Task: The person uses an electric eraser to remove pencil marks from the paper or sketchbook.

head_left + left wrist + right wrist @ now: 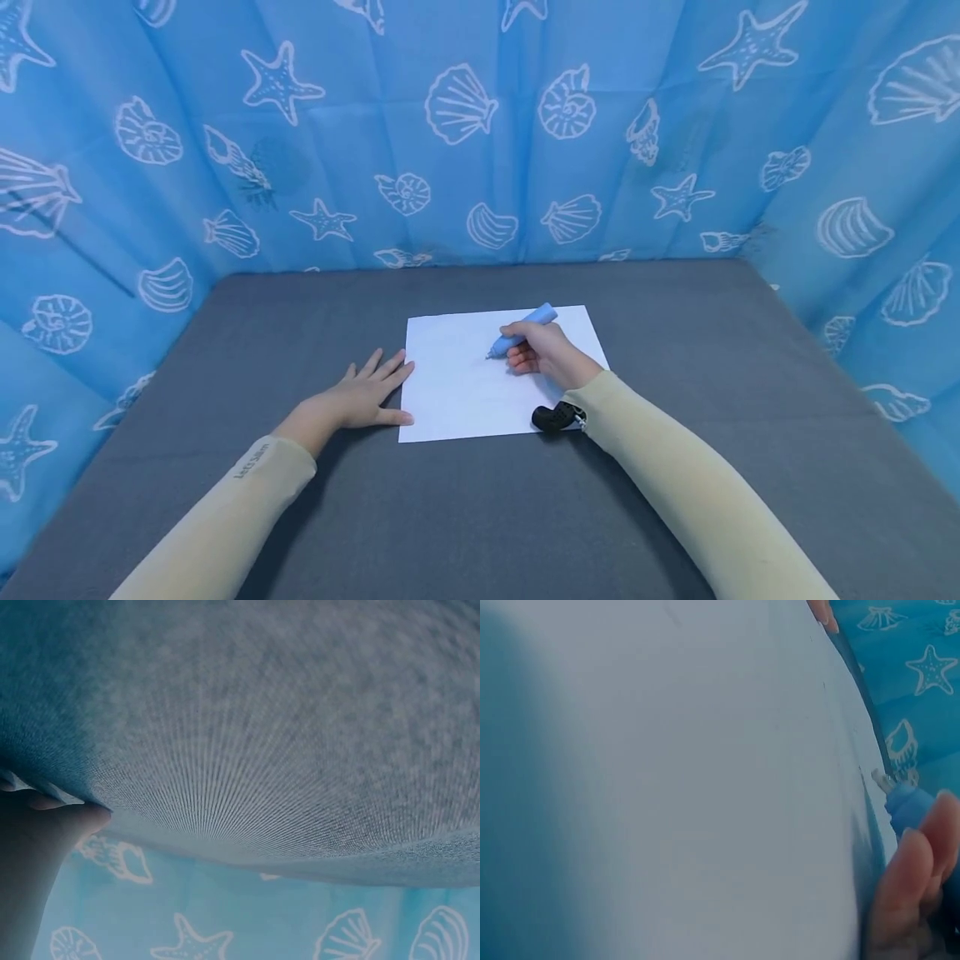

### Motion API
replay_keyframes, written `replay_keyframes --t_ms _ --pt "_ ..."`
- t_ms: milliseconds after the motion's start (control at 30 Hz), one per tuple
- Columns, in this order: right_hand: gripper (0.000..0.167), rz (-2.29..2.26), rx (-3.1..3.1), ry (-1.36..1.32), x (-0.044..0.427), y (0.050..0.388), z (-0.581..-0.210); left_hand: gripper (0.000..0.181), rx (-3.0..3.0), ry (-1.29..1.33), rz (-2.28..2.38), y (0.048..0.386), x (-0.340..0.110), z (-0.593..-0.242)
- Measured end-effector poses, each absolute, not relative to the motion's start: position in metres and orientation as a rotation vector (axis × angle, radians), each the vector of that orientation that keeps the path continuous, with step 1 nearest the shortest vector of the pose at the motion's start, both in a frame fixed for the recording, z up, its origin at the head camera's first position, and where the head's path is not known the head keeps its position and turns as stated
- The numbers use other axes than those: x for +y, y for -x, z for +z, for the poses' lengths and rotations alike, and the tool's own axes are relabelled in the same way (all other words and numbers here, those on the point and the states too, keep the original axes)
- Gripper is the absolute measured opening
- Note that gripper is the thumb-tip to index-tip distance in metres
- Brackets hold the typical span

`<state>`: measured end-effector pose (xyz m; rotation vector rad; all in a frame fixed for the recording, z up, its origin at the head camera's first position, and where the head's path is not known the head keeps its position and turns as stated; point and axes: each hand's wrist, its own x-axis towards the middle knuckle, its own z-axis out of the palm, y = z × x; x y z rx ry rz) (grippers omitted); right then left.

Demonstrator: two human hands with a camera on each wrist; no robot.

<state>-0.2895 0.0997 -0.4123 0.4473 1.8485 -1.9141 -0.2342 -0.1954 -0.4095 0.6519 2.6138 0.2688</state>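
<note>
A white sheet of paper [457, 400] lies on the grey cloth-covered table. My right hand [551, 350] pinches a thick light-blue pen [543, 313] above the middle of the sheet. The pen slants, its narrow pale tip down and to the left; whether the tip touches the paper I cannot tell. In the right wrist view the pen [909, 804] shows beside curled fingers [904, 874]. My left hand [363, 397] lies flat with spread fingers, its fingertips and thumb at the paper's left edge. Only the thumb side of the left hand [45, 832] appears in the left wrist view.
Grey cloth [300, 308] covers the table around the sheet. A blue curtain [510, 167] with white shells and starfish hangs behind and along both sides. A black wrist-worn device [553, 417] sits beneath the right wrist, over the paper's lower right part.
</note>
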Motion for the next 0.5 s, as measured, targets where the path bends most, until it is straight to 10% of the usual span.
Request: replay_keyframes --t_ms 500 --pt "0.02 -1.877 1.871 -0.446 0.0974 0.2889 -0.4142 0.1 2.611 -0.643 0.264 0.2364 -0.1968 -0.4153"
